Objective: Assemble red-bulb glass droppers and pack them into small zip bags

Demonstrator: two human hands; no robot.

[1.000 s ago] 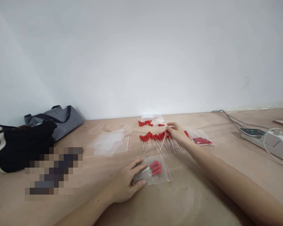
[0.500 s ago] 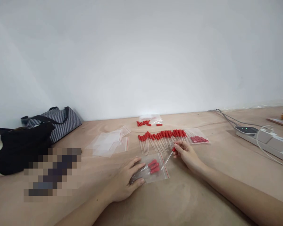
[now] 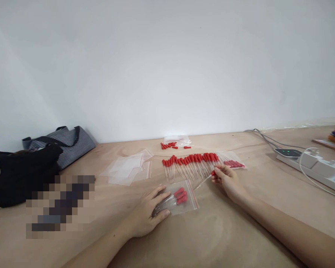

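We are pinching a red-bulbed dropper (image 3: pixel 204 181) in our right hand (image 3: pixel 225 180), its tip reaching toward the zip bag's (image 3: pixel 190 207) red-striped edge. Our left hand (image 3: pixel 153 208) is spreading over the bag's other end; bare tabletop (image 3: pixel 206 234) is lying open nearer us.

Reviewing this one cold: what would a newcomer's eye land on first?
Probably the row of red-bulbed droppers fanned across the middle of the pale wooden table. Next come the hands just nearer: the right hand pinches a single dropper by its red end, while the left hand rests on a clear zip bag with more inside. The black bag at far left also stands out.
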